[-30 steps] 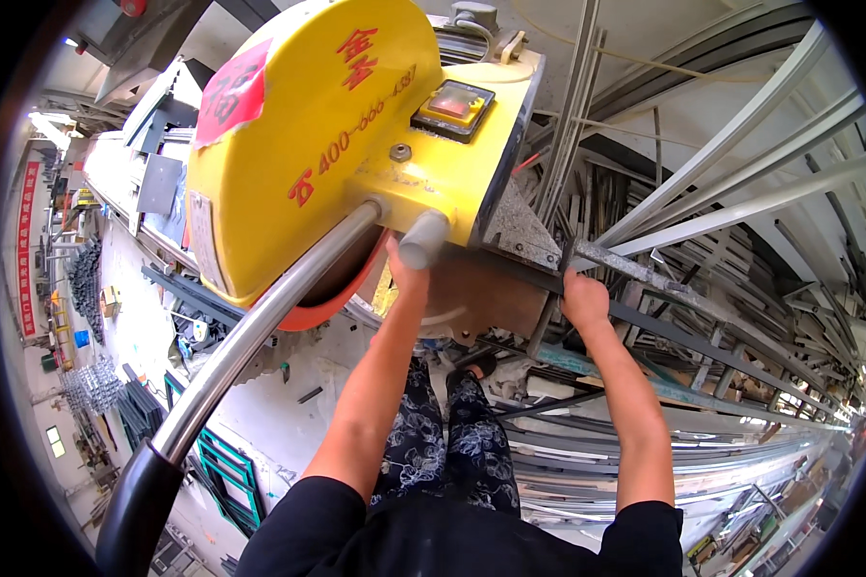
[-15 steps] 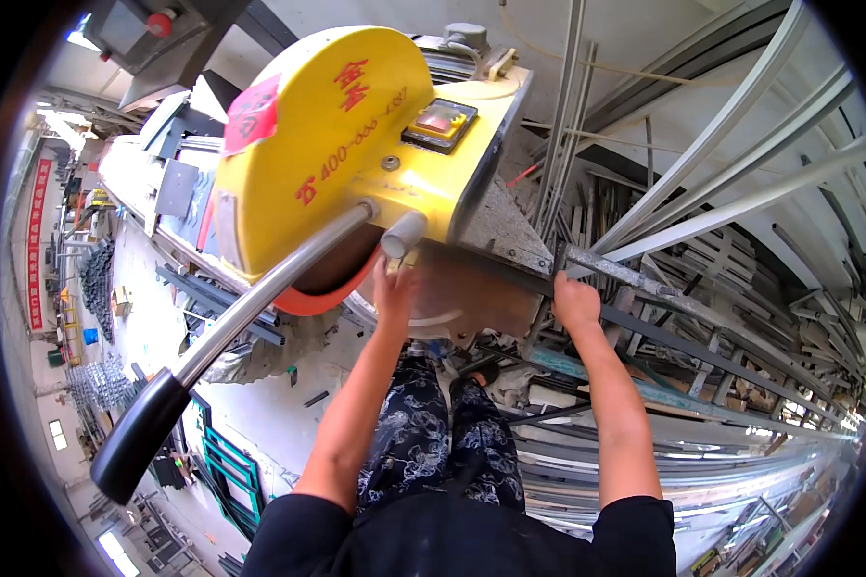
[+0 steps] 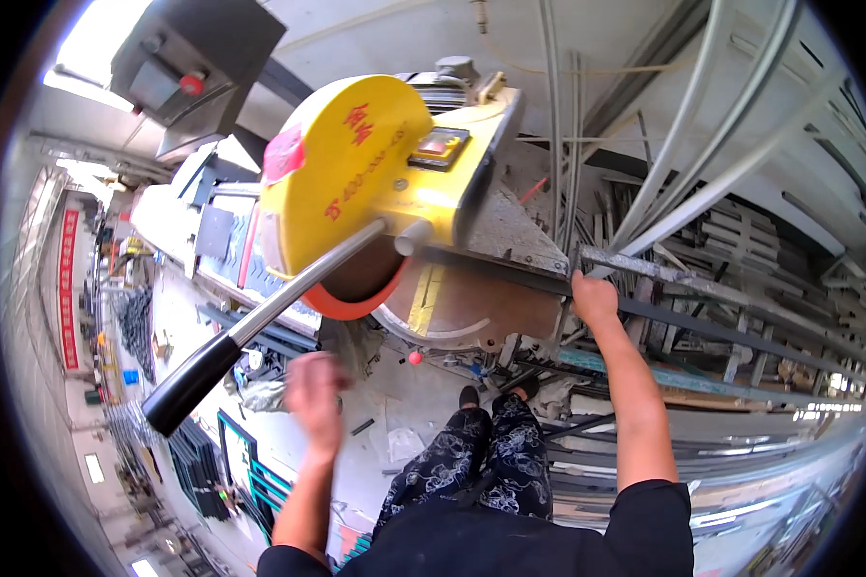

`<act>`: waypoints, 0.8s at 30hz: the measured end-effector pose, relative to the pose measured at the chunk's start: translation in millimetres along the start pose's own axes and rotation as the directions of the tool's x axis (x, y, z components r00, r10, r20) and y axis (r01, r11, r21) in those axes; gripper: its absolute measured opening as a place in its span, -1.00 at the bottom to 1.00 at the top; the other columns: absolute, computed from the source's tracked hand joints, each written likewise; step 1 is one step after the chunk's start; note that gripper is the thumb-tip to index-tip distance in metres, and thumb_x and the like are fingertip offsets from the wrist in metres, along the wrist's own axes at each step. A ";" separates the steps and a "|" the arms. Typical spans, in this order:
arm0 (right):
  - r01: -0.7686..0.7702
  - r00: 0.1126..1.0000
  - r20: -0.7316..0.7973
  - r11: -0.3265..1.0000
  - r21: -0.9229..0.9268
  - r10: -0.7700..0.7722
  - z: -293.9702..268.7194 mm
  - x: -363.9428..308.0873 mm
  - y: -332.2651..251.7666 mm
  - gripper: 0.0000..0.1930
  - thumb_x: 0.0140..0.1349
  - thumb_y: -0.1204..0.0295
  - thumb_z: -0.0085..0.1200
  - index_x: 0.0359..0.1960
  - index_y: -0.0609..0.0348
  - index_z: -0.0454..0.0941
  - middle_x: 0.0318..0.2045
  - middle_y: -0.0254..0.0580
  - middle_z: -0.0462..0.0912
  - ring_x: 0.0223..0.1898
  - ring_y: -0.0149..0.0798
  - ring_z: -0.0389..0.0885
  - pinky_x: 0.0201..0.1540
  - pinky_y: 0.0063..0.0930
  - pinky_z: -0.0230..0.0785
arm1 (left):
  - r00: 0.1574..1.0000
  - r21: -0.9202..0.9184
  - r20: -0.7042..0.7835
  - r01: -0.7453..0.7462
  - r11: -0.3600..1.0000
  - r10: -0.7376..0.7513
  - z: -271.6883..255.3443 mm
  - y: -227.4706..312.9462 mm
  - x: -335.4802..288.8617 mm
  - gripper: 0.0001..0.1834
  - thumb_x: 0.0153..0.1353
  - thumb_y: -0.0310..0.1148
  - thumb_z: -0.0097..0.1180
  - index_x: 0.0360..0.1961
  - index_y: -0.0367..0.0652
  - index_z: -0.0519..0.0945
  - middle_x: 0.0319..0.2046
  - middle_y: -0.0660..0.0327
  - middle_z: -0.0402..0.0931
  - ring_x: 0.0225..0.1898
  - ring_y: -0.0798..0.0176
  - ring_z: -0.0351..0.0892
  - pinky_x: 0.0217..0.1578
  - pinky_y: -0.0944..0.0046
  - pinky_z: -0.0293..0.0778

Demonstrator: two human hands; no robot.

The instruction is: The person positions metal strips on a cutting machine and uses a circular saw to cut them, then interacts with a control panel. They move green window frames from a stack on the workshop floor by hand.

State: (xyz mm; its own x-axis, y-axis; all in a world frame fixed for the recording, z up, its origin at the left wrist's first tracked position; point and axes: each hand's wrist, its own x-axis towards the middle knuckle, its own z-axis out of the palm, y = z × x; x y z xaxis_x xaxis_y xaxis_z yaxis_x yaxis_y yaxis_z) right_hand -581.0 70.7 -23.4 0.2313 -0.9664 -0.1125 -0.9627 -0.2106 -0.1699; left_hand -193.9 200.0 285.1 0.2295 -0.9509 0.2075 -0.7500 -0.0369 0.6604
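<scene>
A chop saw with a yellow blade guard stands before me. Its long steel lever ends in a black grip, slanting down to the left. Against the saw's grey fence lies a long dark metal profile, running right over the brown round saw table. My right hand is closed around this profile near the fence's right end. My left hand hangs in the air below the lever, apart from the saw and the grip; motion blur hides its fingers.
A dark control box with a red button hangs at upper left. Pale long profiles lean at upper right, and a rack of bars stretches right. Green-edged frames and scraps lie on the floor at lower left.
My left hand has left the profile beside the saw and swung down to the left. The right hand stays on the profile. The view has shifted, showing more of the saw table.
</scene>
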 end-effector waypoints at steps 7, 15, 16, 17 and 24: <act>-0.107 0.989 0.111 0.991 0.079 0.098 -25.5 -2.7 7.6 -0.86 0.05 0.39 0.15 -0.38 0.11 0.50 -0.50 -0.07 0.67 -0.41 -0.02 0.71 -0.45 -0.12 0.54 | 0.682 -0.547 0.584 0.732 0.407 -0.440 271.7 -153.1 22.0 -0.55 0.38 0.03 -0.07 -0.28 -0.21 0.52 -0.39 0.06 0.62 -0.36 0.12 0.64 -0.29 0.18 0.58; -0.056 0.997 0.051 0.990 0.130 0.050 8.9 -31.4 -8.0 -0.92 0.03 0.41 0.12 -0.43 0.09 0.54 -0.51 -0.09 0.67 -0.40 0.00 0.69 -0.39 -0.11 0.51 | 0.530 -0.504 0.669 0.839 0.206 -0.521 322.5 -267.2 60.5 -0.61 0.33 0.04 0.05 -0.23 -0.11 0.47 -0.51 0.12 0.58 -0.60 0.24 0.58 -0.72 0.44 0.49; -0.089 0.996 0.039 0.985 0.144 0.085 12.6 -43.9 -10.8 -0.92 0.04 0.42 0.10 -0.43 0.11 0.54 -0.51 -0.08 0.67 -0.40 0.00 0.69 -0.39 -0.11 0.51 | 0.484 -0.430 0.680 0.872 0.236 -0.550 313.3 -256.8 56.2 -0.61 0.32 0.04 0.07 -0.23 -0.10 0.45 -0.49 0.13 0.59 -0.57 0.25 0.59 -0.70 0.45 0.49; -0.106 0.994 0.030 0.982 0.159 0.102 17.0 -53.1 -16.7 -0.93 0.05 0.43 0.08 -0.42 0.12 0.54 -0.51 -0.08 0.67 -0.40 0.00 0.69 -0.39 -0.11 0.51 | 0.496 -0.434 0.675 0.865 0.251 -0.545 306.5 -259.9 57.4 -0.60 0.31 0.04 0.08 -0.22 -0.11 0.45 -0.48 0.13 0.59 -0.56 0.25 0.60 -0.69 0.45 0.50; -0.137 0.991 0.014 0.984 0.114 0.136 18.6 -44.8 -7.8 -0.90 0.13 0.44 0.00 -0.40 0.15 0.54 -0.50 -0.10 0.68 -0.40 -0.01 0.69 -0.42 -0.10 0.50 | 0.491 -0.461 0.777 0.870 0.176 -0.393 314.7 -254.3 72.0 -0.64 0.37 -0.05 0.03 -0.16 -0.16 0.43 -0.40 0.15 0.61 -0.45 0.25 0.64 -0.58 0.47 0.56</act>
State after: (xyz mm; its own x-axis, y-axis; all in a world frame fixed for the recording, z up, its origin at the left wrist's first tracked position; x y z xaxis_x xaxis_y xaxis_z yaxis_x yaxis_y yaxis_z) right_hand -581.2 118.4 -35.3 0.1002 -0.9839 -0.1480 -0.9630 -0.0585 -0.2631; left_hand -181.8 44.2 -95.0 -0.0747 -0.6914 -0.7186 0.3536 -0.6922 0.6292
